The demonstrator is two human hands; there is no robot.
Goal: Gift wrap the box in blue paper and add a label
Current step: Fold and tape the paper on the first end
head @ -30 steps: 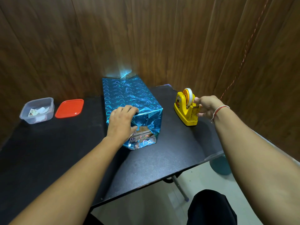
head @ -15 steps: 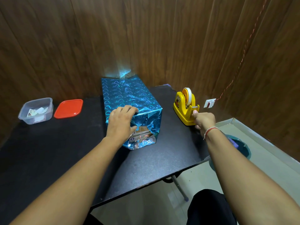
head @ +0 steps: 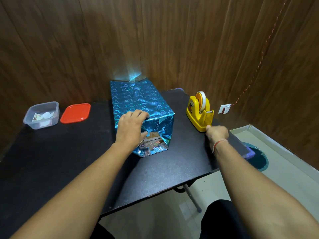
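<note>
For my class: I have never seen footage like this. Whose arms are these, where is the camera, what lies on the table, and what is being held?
There is no machine here. A person wears a wide-angle camera on the head, which looks forward and down, so both bare arms reach in from the bottom.

On the black table stands a box in blue heart-patterned paper; its near end is not closed, and cardboard shows there. The left hand rests on the box's top near edge, fingers over the fold.

To the right stands a yellow tape dispenser. The right hand is curled just in front of it, as if pinching tape, but no strip is visible.

On the left are a clear plastic container with small paper items inside and its red lid beside it.
</note>
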